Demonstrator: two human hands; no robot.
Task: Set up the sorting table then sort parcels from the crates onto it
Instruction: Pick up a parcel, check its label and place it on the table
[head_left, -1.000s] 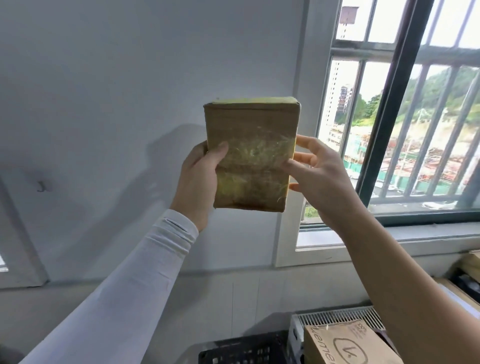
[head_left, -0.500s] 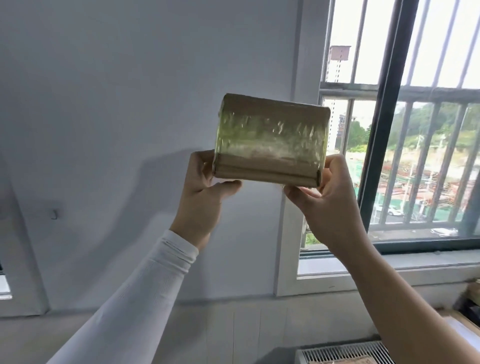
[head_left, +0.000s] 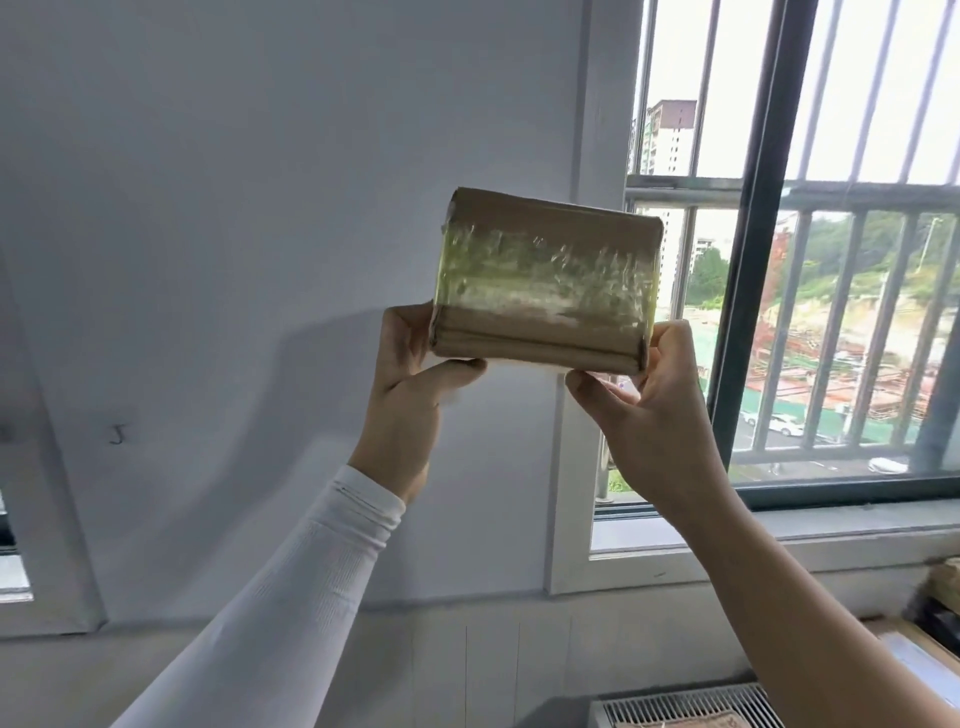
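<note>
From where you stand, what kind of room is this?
Probably a plain upper-floor storage or sorting room. Both hands hold up a taped brown parcel before a bare white wall; a barred window overlooks buildings and a construction site, and a white crate sits below.

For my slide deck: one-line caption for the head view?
Both hands, left hand and right hand, hold a taped cardboard parcel up beside a barred window.

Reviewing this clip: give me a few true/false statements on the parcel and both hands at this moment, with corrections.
1. Both hands hold the parcel in the air. True.
2. The left hand wears a glove. False: it is bare, above a white sleeve.
3. The right hand has its grip on the parcel's lower right corner. True.
4. The parcel rests on the window sill. False: it is held up in front of the wall, well above the sill.
</note>
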